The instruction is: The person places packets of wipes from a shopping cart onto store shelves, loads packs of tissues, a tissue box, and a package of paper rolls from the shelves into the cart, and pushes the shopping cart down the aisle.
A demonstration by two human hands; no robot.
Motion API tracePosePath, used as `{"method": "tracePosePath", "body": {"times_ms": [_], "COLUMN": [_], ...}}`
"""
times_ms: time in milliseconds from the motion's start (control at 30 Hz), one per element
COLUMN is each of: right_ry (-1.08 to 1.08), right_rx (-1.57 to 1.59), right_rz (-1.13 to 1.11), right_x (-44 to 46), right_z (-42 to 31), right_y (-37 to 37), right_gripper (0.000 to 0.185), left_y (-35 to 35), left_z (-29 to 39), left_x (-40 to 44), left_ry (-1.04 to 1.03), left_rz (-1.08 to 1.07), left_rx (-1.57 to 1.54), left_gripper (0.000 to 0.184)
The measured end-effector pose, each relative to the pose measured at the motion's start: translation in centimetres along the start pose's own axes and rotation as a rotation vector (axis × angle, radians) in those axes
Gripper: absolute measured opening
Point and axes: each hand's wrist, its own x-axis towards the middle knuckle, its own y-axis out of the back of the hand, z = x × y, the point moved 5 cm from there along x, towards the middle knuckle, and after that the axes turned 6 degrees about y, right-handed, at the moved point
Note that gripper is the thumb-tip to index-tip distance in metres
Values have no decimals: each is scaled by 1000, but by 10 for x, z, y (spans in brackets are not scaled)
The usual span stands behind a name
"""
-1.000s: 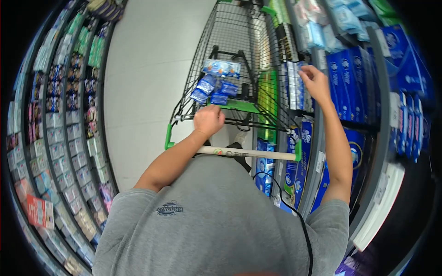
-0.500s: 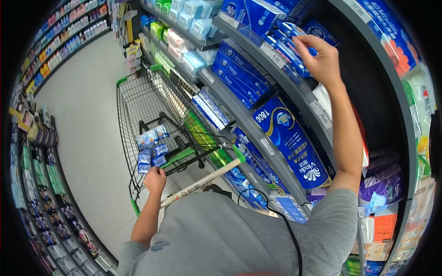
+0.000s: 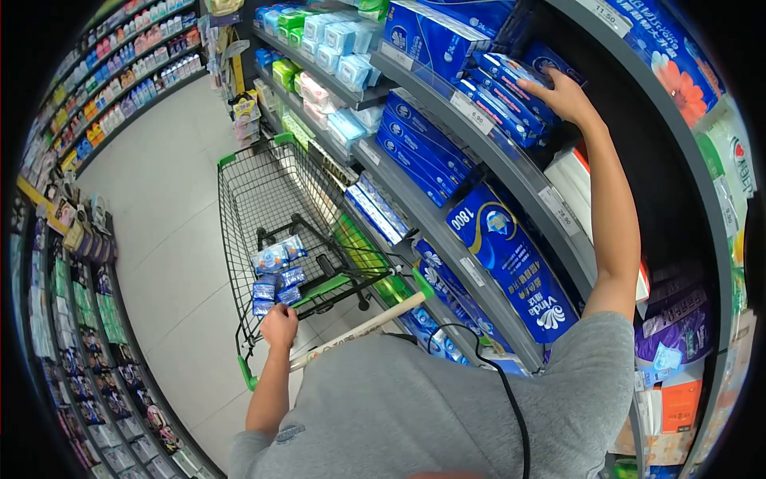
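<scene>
My right hand (image 3: 563,96) is at the upper right, thumb and fingers spread, over a stack of flat blue packs (image 3: 504,94) on the shelf. Its fingertips are at the top end of the stack; whether they touch is unclear. My left hand (image 3: 279,326) is curled near the rear of the shopping cart (image 3: 255,188), just below several small blue packs (image 3: 266,292). What it holds, if anything, is hidden. A light blue and white pack (image 3: 271,258) lies beyond them in the cart. The cart's pale handle bar (image 3: 359,332) runs across in front of my body.
Right of the cart stand shelves (image 3: 447,92) with blue boxes, wipes (image 3: 351,68) and a large blue package (image 3: 511,259). A white and red package (image 3: 570,185) lies near my right forearm. More stocked shelves (image 3: 96,359) line the left. A black cable (image 3: 511,399) hangs over my shirt.
The view has turned toward the right shelves. My right hand has moved from beside the cart to the blue packs, and its fingers have spread. My left hand remains curled near the cart.
</scene>
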Motion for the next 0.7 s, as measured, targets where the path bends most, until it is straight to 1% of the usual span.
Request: {"method": "tracePosePath", "body": {"times_ms": [33,67,133,367,433,567,633,700], "right_ry": [-12,-7,-29,-5,-13,16,59,43], "right_rx": [45,51,85,126,171,176,192,166], "right_rz": [-1,0,-99,-184,-285,-254,-184,-175], "right_x": [2,5,6,19,17,21,22,21], "right_z": [-1,-1,-6,-2,-9,-2,-2,-3], "right_y": [-2,-2,-3,-9,-10,-18,-18,-17], "right_gripper": [111,111,112,110,99,97,104,104], "left_y": [1,1,2,2,5,5,3,1], "left_z": [-1,-1,-1,3,6,7,9,9], "left_x": [-1,-1,-2,-3,-4,-5,-4,-2], "left_ry": [8,13,21,36,51,58,49,55], "left_rz": [-11,-6,-3,15,8,10,17,14], "left_rx": [5,7,4,32,28,45,39,52], "left_gripper": [21,21,20,19,19,19,19,19]}}
